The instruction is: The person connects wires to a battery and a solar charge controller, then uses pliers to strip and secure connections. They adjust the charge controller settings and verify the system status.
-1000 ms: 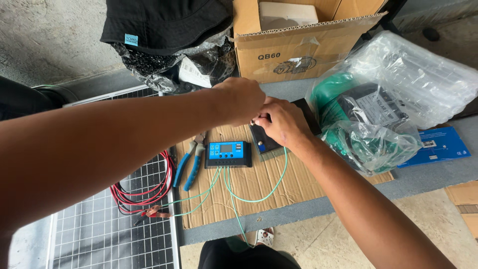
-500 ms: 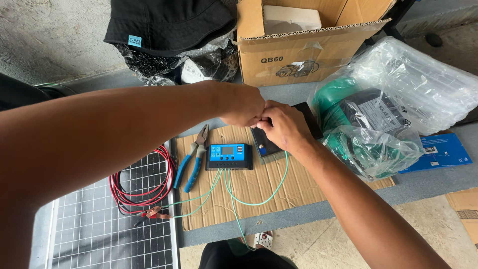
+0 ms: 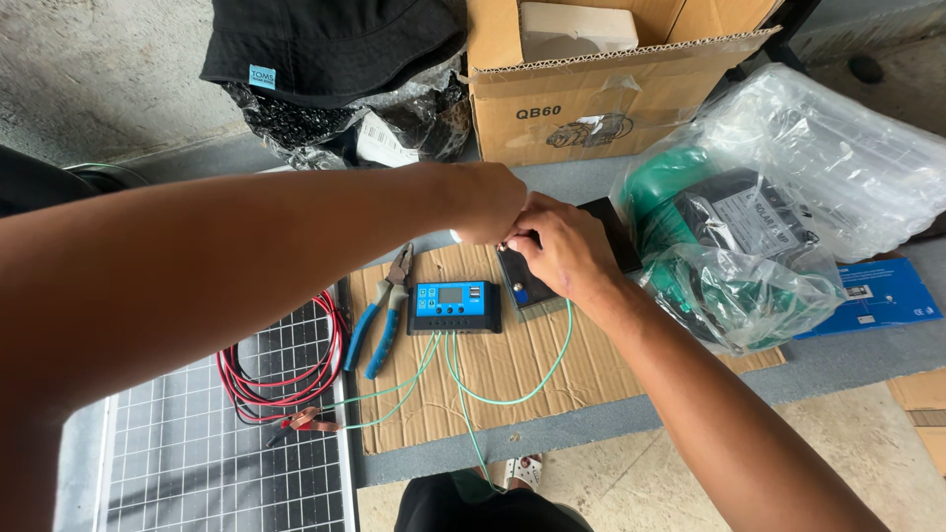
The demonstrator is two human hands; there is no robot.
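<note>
Both hands meet over the black box (image 3: 522,286), which lies under the fingers. The left hand (image 3: 483,202) and right hand (image 3: 557,246) pinch closed at its top edge; I cannot tell on what.

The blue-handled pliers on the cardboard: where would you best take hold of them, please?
Grip the pliers by the two blue handles, coming from the lower left. The handles splay toward the solar panel with free space around them; the jaws point toward the busy hands.

Both arms are showing bare from the upper forearm down to the wrist; no sleeve is covering them. The left hand (image 3: 485,200) and the right hand (image 3: 558,248) are wearing no gloves. At the bottom edge, dark clothing (image 3: 473,504) is showing, and a light sandal (image 3: 519,471) is peeking out.
</note>
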